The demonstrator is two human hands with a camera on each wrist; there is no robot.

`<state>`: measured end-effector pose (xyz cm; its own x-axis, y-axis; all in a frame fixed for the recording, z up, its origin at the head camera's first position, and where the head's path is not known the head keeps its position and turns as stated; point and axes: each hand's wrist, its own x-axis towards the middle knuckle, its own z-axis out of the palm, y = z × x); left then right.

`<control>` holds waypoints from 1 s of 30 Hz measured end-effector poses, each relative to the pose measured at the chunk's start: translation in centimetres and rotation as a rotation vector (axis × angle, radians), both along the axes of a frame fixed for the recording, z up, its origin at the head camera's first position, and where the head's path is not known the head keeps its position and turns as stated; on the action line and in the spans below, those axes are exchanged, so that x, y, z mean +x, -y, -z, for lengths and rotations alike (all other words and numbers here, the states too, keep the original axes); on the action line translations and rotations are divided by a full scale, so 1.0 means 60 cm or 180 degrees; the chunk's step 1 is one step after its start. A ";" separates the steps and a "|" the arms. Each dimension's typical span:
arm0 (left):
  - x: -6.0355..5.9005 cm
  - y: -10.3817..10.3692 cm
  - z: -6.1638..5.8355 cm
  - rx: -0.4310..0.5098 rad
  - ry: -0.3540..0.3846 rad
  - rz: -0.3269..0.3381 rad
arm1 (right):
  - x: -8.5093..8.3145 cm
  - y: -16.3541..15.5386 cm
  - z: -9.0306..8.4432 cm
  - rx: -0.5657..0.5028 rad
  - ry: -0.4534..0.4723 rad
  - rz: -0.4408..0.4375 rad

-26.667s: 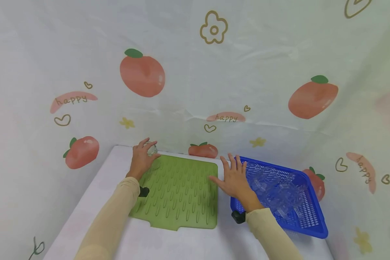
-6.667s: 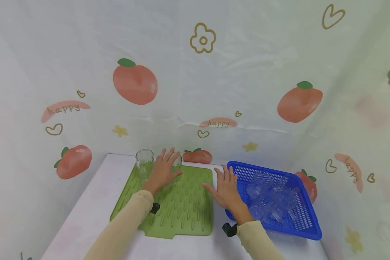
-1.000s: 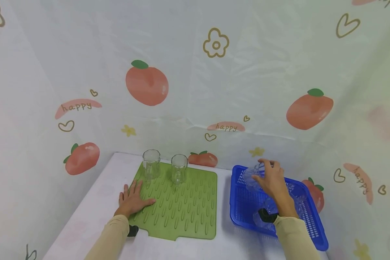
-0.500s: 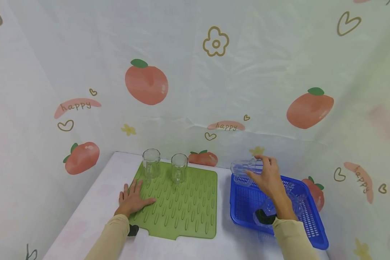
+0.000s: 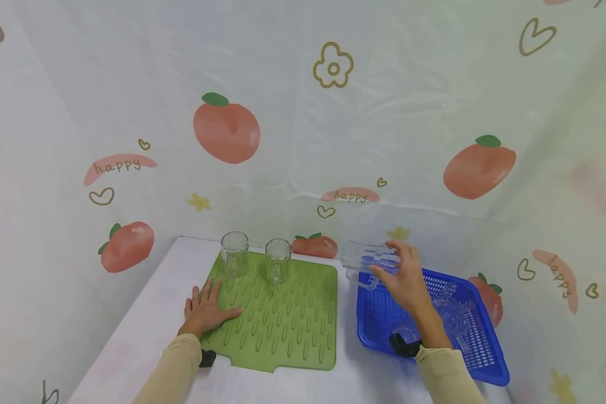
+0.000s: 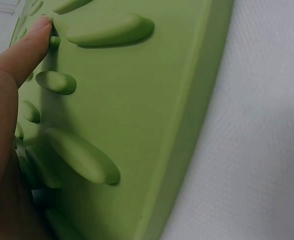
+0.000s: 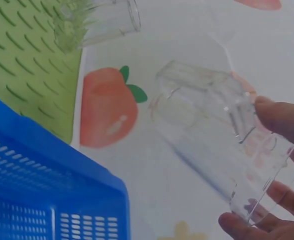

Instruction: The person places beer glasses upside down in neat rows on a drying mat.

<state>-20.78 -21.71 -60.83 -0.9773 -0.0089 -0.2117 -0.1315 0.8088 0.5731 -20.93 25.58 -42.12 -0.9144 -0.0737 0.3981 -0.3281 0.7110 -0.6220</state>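
My right hand [image 5: 406, 280] grips a clear glass mug [image 5: 361, 255] near one end, thumb on one side and fingers on the other. The mug lies sideways in the air above the far left corner of the blue basket [image 5: 362, 331], its handle hanging below. In the right wrist view the same mug [image 7: 202, 120] points away from the fingers. My left hand [image 5: 205, 311] rests with spread fingers on the left edge of the green ridged mat [image 5: 293, 336]. Two glass mugs, a left one [image 5: 235, 258] and a right one [image 5: 278, 264], stand upright along the mat's back edge.
Several more clear glass mugs [image 5: 454, 314] lie jumbled in the basket's right part, partly hidden by my right forearm. A patterned white cloth wall [image 5: 283, 207] rises right behind the white table [image 5: 141, 320].
Over the last second my right hand has lifted the mug from the basket and carried it left toward the mat. Since the oldest frame, two mugs have come to stand on the mat.
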 end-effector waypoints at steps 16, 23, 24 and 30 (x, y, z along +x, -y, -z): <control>0.002 -0.002 -0.006 0.0020 -0.0014 -0.0026 | -0.001 0.043 0.027 -0.0779 0.0364 -0.0288; 0.009 -0.006 -0.010 0.0043 0.0004 -0.0012 | 0.000 0.063 0.037 -0.0945 0.0517 -0.0323; 0.009 -0.007 -0.011 0.0044 -0.0005 -0.0011 | 0.000 0.065 0.039 -0.0948 0.0537 -0.0326; 0.008 -0.005 -0.010 0.0030 -0.0034 -0.0037 | 0.002 0.084 0.055 -0.1012 0.0648 -0.0419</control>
